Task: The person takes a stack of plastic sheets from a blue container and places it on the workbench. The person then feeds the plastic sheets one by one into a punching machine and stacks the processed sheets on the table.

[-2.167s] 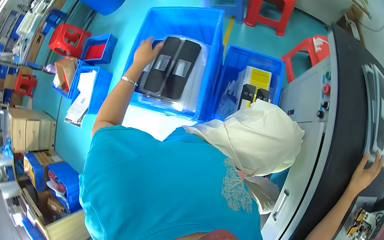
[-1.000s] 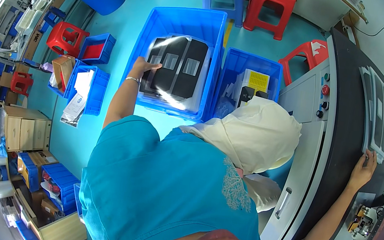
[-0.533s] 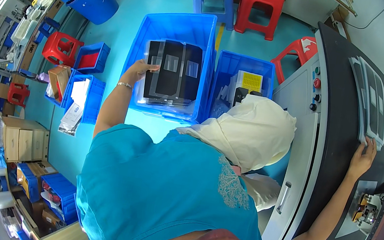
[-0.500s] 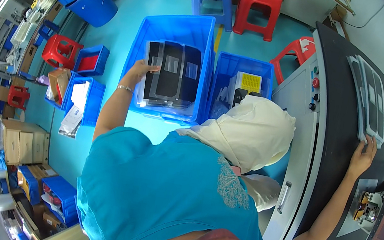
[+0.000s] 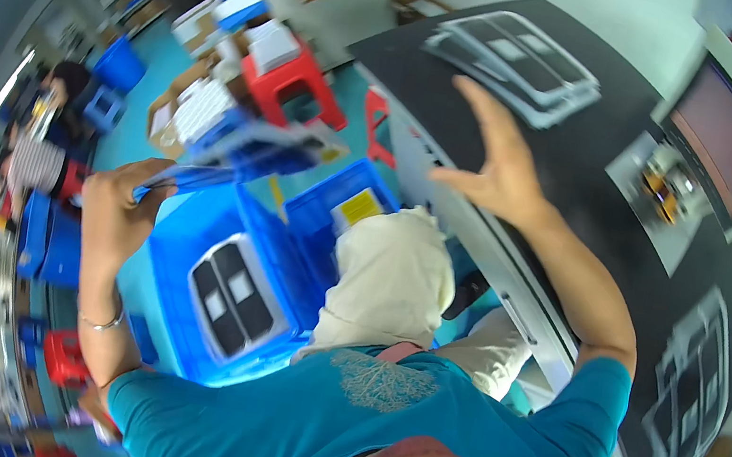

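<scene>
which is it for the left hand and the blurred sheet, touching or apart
Touching: the head view shows the left hand gripping one end of the blurred sheet.

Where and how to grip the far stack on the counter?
Probably pinch the near long edge of the stack, from the side of the right hand: the stack lies flat on the counter, its sheets fan out there, and that edge faces the hand.

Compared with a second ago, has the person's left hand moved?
Yes: judged against the large blue bin, the left hand has come out of it, leftward past its rim, gripping a blurred sheet.
</scene>
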A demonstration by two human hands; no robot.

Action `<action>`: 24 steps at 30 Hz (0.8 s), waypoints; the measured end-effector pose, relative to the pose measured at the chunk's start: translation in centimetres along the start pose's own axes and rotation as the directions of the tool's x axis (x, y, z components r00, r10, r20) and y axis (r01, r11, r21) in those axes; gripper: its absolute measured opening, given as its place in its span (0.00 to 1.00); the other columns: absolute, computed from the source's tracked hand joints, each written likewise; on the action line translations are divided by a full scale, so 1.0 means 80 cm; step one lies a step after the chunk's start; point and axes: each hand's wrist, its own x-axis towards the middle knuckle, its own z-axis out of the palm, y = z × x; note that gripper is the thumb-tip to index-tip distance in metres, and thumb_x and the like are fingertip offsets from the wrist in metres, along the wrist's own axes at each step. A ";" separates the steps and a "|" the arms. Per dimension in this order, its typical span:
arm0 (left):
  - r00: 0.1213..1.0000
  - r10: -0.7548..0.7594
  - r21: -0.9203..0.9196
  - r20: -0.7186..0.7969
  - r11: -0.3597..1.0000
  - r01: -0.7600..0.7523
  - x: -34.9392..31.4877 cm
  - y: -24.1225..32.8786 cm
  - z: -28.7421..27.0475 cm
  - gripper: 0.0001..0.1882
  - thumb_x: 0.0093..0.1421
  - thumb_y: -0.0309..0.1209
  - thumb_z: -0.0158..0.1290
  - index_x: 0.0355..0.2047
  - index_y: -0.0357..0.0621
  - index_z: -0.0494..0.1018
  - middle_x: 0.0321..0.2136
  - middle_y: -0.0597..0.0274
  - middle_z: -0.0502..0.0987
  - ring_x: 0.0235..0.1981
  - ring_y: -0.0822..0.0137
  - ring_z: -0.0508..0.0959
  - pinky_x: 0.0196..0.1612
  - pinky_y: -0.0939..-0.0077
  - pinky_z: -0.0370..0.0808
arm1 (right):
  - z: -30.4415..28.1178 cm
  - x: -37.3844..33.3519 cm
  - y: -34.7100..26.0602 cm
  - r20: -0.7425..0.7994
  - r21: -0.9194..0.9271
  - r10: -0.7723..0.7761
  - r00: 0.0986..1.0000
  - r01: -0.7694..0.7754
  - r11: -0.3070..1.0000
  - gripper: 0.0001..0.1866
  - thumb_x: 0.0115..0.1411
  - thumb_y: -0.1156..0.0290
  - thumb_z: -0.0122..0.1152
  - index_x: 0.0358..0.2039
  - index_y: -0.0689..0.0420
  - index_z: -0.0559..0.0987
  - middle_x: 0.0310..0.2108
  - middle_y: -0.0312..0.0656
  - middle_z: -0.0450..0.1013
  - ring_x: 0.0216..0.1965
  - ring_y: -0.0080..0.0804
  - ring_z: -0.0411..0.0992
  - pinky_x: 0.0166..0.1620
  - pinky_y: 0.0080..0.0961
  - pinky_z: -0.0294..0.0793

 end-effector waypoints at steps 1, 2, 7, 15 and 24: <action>0.991 0.134 -0.060 0.016 0.989 -0.133 0.026 0.022 -0.003 0.13 0.48 0.21 0.65 0.36 0.36 0.80 0.26 0.46 0.80 0.28 0.48 0.82 0.31 0.68 0.75 | 0.000 -0.001 -0.010 -0.001 0.057 -0.005 1.000 0.005 0.998 0.56 0.45 0.52 0.79 0.69 0.60 0.58 0.68 0.51 0.59 0.68 0.49 0.58 0.68 0.40 0.57; 0.985 0.174 -0.073 0.007 0.982 -0.173 0.048 0.040 -0.005 0.13 0.48 0.21 0.65 0.36 0.36 0.80 0.26 0.46 0.80 0.28 0.48 0.82 0.31 0.68 0.75 | -0.001 -0.002 -0.017 -0.005 0.078 -0.033 0.999 0.033 0.996 0.58 0.45 0.52 0.79 0.69 0.60 0.56 0.68 0.52 0.58 0.69 0.49 0.57 0.69 0.40 0.57; 0.889 0.390 -0.067 0.239 0.920 -0.385 0.169 0.126 0.005 0.15 0.46 0.25 0.66 0.36 0.37 0.80 0.27 0.46 0.80 0.28 0.44 0.79 0.33 0.62 0.75 | -0.017 -0.008 -0.045 0.201 0.538 0.250 0.947 -0.320 0.780 0.47 0.53 0.64 0.77 0.66 0.63 0.59 0.57 0.51 0.71 0.51 0.41 0.78 0.54 0.33 0.74; 0.674 0.737 0.107 0.062 0.666 -0.738 0.426 0.240 0.067 0.29 0.40 0.33 0.69 0.46 0.43 0.76 0.34 0.47 0.80 0.40 0.48 0.80 0.43 0.56 0.75 | -0.028 0.015 0.073 -0.433 0.669 0.572 0.697 -0.176 0.722 0.19 0.59 0.74 0.71 0.48 0.62 0.74 0.43 0.41 0.78 0.42 0.25 0.76 0.47 0.26 0.78; 0.841 0.539 -0.118 0.059 0.840 -0.530 0.418 0.346 0.427 0.31 0.65 0.53 0.49 0.65 0.59 0.65 0.67 0.55 0.62 0.68 0.53 0.61 0.68 0.43 0.53 | -0.079 -0.024 0.287 -0.361 0.425 0.915 0.178 -0.842 0.331 0.25 0.50 0.63 0.78 0.37 0.71 0.78 0.33 0.49 0.77 0.30 0.36 0.77 0.29 0.32 0.77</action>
